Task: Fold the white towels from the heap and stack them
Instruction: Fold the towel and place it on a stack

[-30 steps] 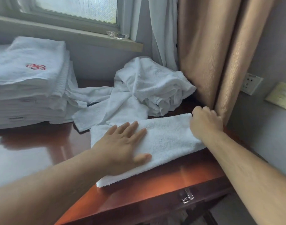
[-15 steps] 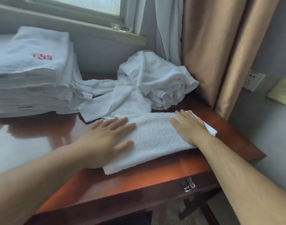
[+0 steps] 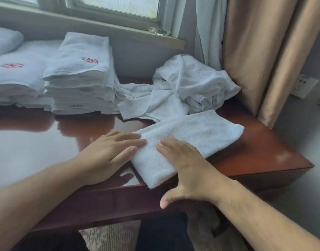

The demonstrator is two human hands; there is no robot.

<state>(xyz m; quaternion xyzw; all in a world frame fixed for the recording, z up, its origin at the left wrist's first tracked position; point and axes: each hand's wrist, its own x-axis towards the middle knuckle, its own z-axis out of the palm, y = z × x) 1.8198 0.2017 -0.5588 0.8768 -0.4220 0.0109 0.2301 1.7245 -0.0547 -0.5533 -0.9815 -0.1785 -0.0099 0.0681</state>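
Note:
A white towel, folded into a long strip, lies slantwise on the reddish wooden table near its front edge. My left hand lies flat at the strip's left end, fingertips on the cloth. My right hand presses flat on the strip's near part, thumb spread off the table's edge. Behind the strip sits the heap of crumpled white towels. A tall stack of folded towels with a red emblem on top stands at the back left.
A second, lower pile of folded towels lies left of the tall stack. A window sill with a glass dish runs behind. Tan curtains hang at the right beside a wall socket.
My right hand slid left along the strip from its far right end to its near part. My left hand moved to the strip's left end. The view shifted left, showing more stacks.

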